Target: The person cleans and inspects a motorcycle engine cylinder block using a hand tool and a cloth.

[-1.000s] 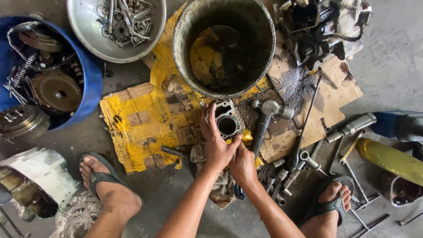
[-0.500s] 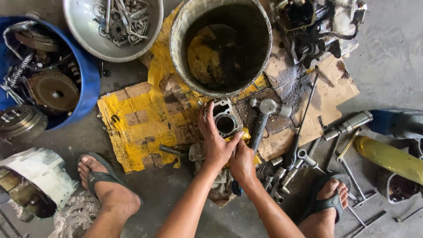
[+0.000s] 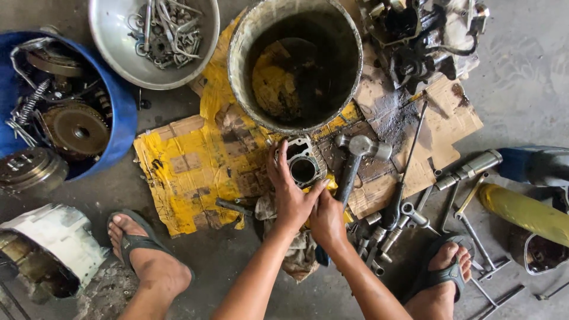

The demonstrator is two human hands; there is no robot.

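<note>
Dull grimy metal cylinder (image 3: 303, 168) — torn cardboard (image 3: 195, 172)

the left hand (image 3: 290, 192) is gripping a grey engine cylinder (image 3: 304, 166) sitting on yellow cardboard (image 3: 189, 172), with the right hand (image 3: 327, 218) pressing beside it. a hammer (image 3: 355, 160) is lying just right, under a dirty bucket (image 3: 294, 65).

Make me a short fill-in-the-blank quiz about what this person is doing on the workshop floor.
1. Both hands, the left hand and the right hand, rest on a metal engine ____ with a round bore.
2. The hammer lies just to the ____ of that part.
3. The cardboard under the work is coloured ____.
4. The blue tub holds gears and ____.

Missing words: cylinder; right; yellow; springs
</note>
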